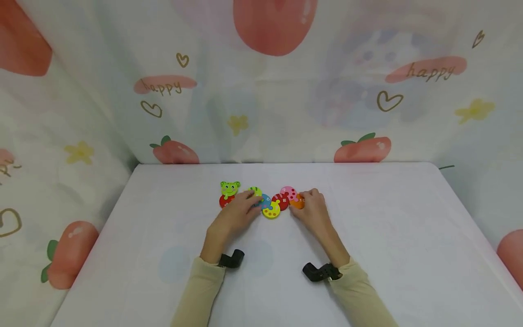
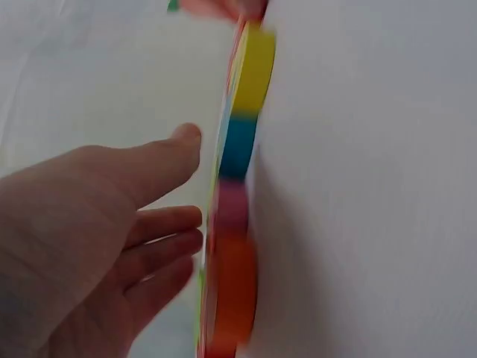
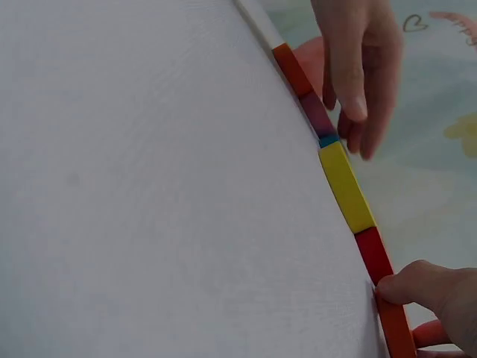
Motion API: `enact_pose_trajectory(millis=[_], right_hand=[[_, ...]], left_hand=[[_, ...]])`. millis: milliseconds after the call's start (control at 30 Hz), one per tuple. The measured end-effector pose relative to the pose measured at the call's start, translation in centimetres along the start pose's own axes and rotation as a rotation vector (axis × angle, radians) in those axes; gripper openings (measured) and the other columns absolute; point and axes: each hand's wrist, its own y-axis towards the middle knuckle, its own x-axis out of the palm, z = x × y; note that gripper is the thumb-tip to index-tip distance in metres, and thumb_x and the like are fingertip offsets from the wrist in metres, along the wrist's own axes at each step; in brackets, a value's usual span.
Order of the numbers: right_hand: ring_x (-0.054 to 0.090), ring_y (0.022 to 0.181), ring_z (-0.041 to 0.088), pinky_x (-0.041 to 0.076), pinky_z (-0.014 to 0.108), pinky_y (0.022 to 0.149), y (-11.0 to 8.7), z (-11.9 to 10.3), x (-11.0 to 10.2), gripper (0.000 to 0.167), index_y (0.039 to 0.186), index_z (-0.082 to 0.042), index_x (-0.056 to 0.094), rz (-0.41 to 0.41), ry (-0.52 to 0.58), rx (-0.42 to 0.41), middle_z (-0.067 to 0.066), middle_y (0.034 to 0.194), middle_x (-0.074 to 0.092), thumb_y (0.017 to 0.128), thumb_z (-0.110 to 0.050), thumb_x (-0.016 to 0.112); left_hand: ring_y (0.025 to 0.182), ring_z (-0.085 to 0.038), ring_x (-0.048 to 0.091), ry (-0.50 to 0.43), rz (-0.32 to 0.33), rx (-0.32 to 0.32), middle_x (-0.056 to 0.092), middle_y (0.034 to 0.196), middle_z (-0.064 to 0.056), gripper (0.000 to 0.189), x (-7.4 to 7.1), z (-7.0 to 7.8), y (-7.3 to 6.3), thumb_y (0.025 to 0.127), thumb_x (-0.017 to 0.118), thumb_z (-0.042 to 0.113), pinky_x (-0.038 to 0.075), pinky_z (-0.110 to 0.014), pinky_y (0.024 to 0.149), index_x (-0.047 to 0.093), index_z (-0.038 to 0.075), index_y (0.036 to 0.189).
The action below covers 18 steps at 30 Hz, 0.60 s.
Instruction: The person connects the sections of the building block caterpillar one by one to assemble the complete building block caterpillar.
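A row of flat, colourful caterpillar puzzle pieces winds across the white table. Its green smiling head piece is at the left, above a red piece. Farther right come a green striped piece, a blue piece, a yellow piece, another red piece and a pink piece. My right hand pinches the orange piece at the right end. Over the row's left part hovers my left hand, hiding some pieces; its thumb and fingers are spread, gripping nothing.
The white tabletop spreads around the pieces. Behind it hangs a printed curtain meeting the table's back edge, with another curtain side along the left. Black wrist straps sit on both forearms.
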Motion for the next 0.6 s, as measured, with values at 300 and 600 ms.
enact_pose_trajectory(millis=[300,600], right_hand=[[0.046,0.111,0.038,0.053,0.046,0.091,0.5,2.0,-1.0,0.05,0.124,0.009,0.058,0.003,0.008,0.067,0.026,0.118,0.051,0.084,-0.017,0.072],[0.048,0.107,0.037,0.053,0.046,0.09,0.9,2.3,-2.0,0.05,0.121,0.01,0.059,-0.008,-0.009,0.066,0.027,0.115,0.052,0.083,-0.018,0.073]], left_hand=[[0.149,-0.027,0.027,-0.018,-0.034,-0.097,0.024,0.162,-0.006,0.076,-1.6,-4.2,-1.1,0.088,0.067,0.045,0.032,-0.049,0.116,0.035,0.019,0.151],[0.152,-0.029,0.017,-0.012,-0.001,-0.043,0.021,0.163,-0.007,0.071,-0.8,-3.9,-0.5,0.087,0.067,0.047,0.032,-0.052,0.116,0.038,0.027,0.149]])
